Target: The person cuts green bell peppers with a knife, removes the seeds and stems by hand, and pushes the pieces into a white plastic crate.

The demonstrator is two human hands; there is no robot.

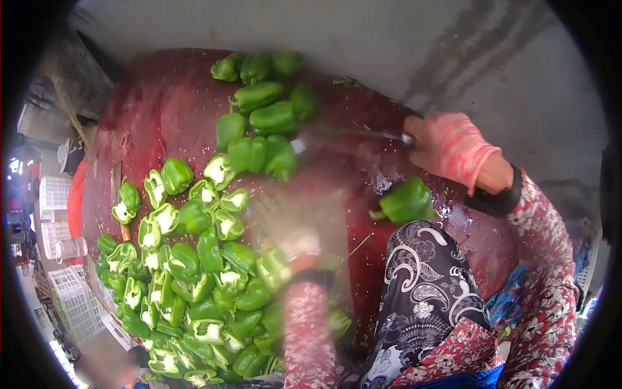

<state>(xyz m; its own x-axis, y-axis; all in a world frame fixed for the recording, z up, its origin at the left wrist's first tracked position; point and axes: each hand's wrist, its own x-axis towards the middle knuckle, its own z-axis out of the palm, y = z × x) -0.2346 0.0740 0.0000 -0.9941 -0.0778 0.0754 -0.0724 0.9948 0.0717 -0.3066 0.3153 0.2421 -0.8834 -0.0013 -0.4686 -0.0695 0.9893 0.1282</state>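
Note:
My right hand, in a pink-and-white knit glove, is closed around a knife. Its thin blade points left over the red surface, blurred toward the tip. Just below that hand a whole green bell pepper lies on its own near my knee. My left hand is smeared by motion beside the pile of cut bell peppers, so its fingers cannot be made out. Many pile pieces show pale cores and open hollows. Farther off, several whole bell peppers lie in a group.
The dark red work surface carries scattered seeds and bits of stem. Along the left stand white plastic crates and a clear jar. A blurred person is at lower left. Grey floor lies beyond the far edge.

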